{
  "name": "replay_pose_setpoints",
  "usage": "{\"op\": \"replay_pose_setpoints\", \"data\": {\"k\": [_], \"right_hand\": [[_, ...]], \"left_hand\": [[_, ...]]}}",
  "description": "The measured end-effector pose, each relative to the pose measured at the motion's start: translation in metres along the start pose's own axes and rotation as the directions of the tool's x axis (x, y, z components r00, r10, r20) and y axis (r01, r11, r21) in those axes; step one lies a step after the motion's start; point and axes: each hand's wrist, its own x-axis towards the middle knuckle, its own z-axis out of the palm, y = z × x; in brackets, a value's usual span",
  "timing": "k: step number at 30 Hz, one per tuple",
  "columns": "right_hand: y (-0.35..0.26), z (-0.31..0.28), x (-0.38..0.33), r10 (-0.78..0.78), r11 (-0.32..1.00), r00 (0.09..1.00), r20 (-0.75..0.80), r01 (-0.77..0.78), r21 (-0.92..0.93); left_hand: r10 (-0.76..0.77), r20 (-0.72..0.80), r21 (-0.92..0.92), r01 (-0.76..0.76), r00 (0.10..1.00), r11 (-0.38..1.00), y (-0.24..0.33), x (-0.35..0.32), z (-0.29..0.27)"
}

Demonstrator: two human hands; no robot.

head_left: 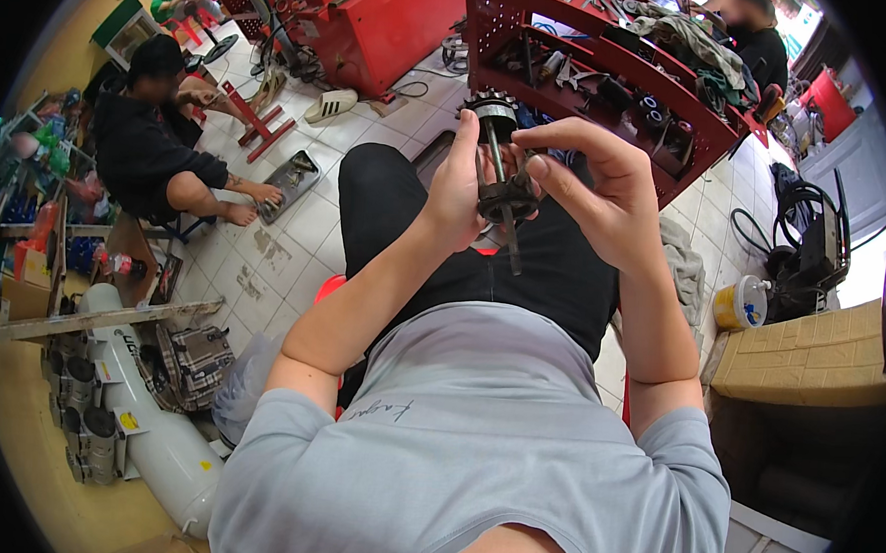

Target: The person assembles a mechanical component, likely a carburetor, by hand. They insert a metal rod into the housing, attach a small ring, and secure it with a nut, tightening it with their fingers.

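Note:
My left hand is closed around a metal shaft assembly, held slanted above my lap. A toothed gear sits at its far end, and a dark round hub is farther down the bare rod. The left thumb points up along the side, while the other fingers are partly hidden behind the part. Close on the right side, my right hand has its index finger and thumb curved with a gap between their tips. Nothing shows in that gap; whether the fingertips touch the part I cannot tell.
Ahead stands a red tool cart loaded with tools and cloths. On the left a person in black sits low by a metal tray. A white cylinder, a cardboard box and a bucket are beside me.

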Motion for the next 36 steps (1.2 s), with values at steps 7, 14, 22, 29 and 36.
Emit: {"op": "replay_pose_setpoints", "data": {"k": [7, 14, 22, 29, 36], "right_hand": [[0.004, -0.005, -0.001, -0.064, 0.939, 0.998, -0.015, 0.056, -0.340], [-0.009, -0.010, 0.002, -0.032, 0.998, 0.999, -0.021, 0.030, -0.061], [-0.010, -0.015, 0.001, -0.019, 0.945, 0.999, 0.039, 0.031, -0.324], [-0.013, -0.018, 0.001, -0.028, 0.956, 0.994, 0.105, 0.057, -0.287], [-0.020, -0.012, 0.002, 0.003, 0.956, 0.998, 0.066, 0.017, -0.293]], "left_hand": [[0.025, -0.012, 0.064, -0.024, 1.000, 0.998, -0.005, -0.001, 0.002], [0.018, 0.031, 0.085, -0.021, 0.999, 0.996, -0.002, -0.001, 0.000], [0.033, 0.047, 0.035, -0.035, 0.998, 0.999, -0.004, 0.003, -0.005], [0.025, 0.098, 0.042, -0.029, 0.995, 0.999, -0.005, 0.002, -0.007], [0.010, 0.036, 0.055, -0.012, 0.999, 0.998, -0.003, 0.001, -0.004]]}}
